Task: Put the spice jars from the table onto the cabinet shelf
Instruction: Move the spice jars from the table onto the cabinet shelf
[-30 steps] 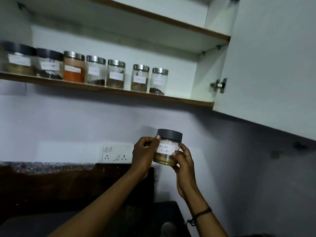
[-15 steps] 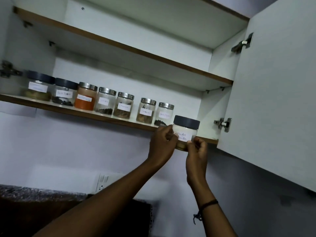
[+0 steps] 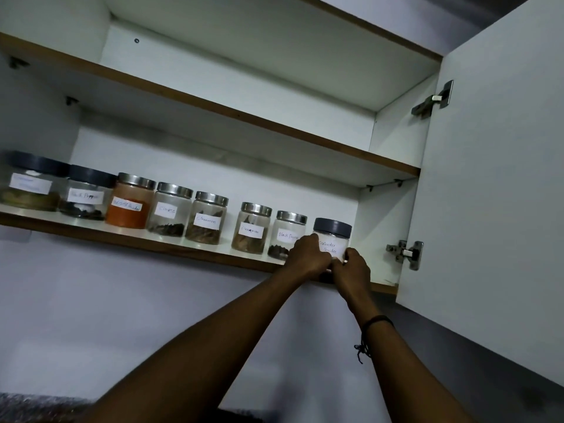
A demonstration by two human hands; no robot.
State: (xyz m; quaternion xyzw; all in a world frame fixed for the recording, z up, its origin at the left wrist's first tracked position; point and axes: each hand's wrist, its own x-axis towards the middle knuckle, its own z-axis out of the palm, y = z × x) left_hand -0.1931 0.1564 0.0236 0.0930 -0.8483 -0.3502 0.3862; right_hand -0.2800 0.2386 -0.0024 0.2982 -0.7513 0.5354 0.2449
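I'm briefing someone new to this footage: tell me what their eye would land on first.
Both hands, left hand and right hand, grip a dark-lidded coriander jar at the right end of the lower shelf. A row of labelled jars runs leftward, the orange powder jar brightest. The open cabinet door fills the right.

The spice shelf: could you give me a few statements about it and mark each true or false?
1. Both hands hold the dark-lidded jar at the right end of the row. True: left hand, right hand.
2. The cabinet door is closed. False: it stands open on the right.
3. The orange-filled jar has a silver lid. True.
4. The upper shelf holds jars too. False: none show there.
5. The right wrist wears a dark cord. True.
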